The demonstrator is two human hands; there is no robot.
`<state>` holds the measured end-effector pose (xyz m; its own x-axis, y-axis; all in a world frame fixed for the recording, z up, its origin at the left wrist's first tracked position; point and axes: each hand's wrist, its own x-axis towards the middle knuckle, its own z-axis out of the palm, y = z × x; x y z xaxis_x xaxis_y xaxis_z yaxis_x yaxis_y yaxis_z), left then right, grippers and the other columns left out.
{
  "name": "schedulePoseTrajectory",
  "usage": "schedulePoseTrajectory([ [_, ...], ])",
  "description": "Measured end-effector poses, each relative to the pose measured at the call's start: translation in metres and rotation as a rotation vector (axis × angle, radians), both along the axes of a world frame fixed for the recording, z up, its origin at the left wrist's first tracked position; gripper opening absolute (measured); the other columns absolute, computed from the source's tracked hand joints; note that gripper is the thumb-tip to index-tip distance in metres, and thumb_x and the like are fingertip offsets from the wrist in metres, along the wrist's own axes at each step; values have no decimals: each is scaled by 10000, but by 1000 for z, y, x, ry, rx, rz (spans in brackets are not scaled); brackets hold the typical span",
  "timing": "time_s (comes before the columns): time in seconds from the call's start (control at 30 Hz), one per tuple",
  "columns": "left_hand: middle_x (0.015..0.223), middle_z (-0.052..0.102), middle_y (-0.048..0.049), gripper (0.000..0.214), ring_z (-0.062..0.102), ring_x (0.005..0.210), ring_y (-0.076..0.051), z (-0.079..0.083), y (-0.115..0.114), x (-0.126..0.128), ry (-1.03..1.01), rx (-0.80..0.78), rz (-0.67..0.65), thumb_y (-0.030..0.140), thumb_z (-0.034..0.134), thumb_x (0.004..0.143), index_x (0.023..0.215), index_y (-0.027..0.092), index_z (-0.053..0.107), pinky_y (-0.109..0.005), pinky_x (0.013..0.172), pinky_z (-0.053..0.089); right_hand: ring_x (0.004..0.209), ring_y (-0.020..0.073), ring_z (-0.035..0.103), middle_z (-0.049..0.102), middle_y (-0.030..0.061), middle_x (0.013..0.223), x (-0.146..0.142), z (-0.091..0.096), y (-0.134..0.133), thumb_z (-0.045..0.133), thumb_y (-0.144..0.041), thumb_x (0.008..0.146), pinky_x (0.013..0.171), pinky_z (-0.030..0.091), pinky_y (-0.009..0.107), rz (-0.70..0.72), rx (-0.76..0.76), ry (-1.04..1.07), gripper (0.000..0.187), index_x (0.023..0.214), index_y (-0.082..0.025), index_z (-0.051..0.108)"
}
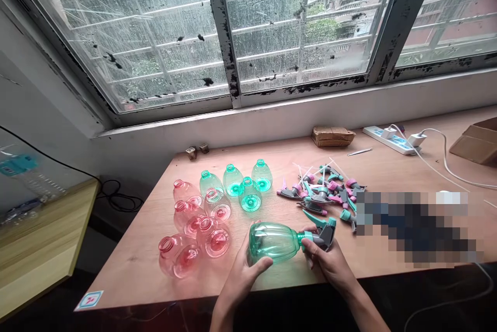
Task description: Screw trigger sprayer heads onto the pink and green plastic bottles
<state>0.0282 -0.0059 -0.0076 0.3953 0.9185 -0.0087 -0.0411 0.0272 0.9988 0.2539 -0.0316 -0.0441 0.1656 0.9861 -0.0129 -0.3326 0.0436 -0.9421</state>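
Note:
A clear green spray bottle [274, 241] lies sideways in the air above the table's front edge. Around its base end curls my left hand [248, 264], thumb along the lower side. At the neck, my right hand [326, 257] grips the collar of a grey and teal trigger sprayer [324, 233], which sits on the bottle's mouth. How tightly it is screwed on I cannot tell. Behind my hands stand several open green bottles [250, 200], and to the left several open pink bottles [213, 239]. A heap of loose trigger sprayers [326, 189], pink, teal and grey with white tubes, lies beyond my right hand.
A brown paper-wrapped block [333, 136] and a white power strip [392, 140] with plugged-in cables lie along the back. At the far right is a cardboard box [477, 140]. A blurred-out patch covers the table's right side. A wooden shelf [50, 239] is at left.

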Motion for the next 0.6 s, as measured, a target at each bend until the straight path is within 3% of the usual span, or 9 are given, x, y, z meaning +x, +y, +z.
schedulePoseTrajectory([
  [0.13,1621,288,-39,1066,242,1491,-316,0,-2,2,38,33,12,301,827,727,1556,352,159,-464,1227,216,375,99,472,581,-44,561,0,1,2,794,-495,757,398,342,221,-22,-17,12,425,975,-181,608],
  [0.23,1641,226,-48,1131,201,1504,-310,-1,-2,2,18,33,6,329,845,706,1563,342,107,-464,1232,188,368,110,478,585,-39,558,1,4,1,810,-516,726,388,343,230,-30,-37,-11,459,966,-179,612],
  [0.4,1588,353,-105,933,296,1467,-343,-2,-1,2,-19,-48,4,446,745,798,1554,249,234,-488,1221,225,382,117,488,580,-40,552,1,7,-1,816,-524,714,407,359,239,-8,-33,-21,466,966,-177,634],
  [0.6,1636,246,-32,1034,258,1488,-298,-4,-2,2,-23,20,-12,300,796,763,1556,358,136,-462,1228,206,363,95,457,596,-38,575,1,0,1,793,-500,753,391,319,223,-29,-27,14,411,951,-185,616],
])
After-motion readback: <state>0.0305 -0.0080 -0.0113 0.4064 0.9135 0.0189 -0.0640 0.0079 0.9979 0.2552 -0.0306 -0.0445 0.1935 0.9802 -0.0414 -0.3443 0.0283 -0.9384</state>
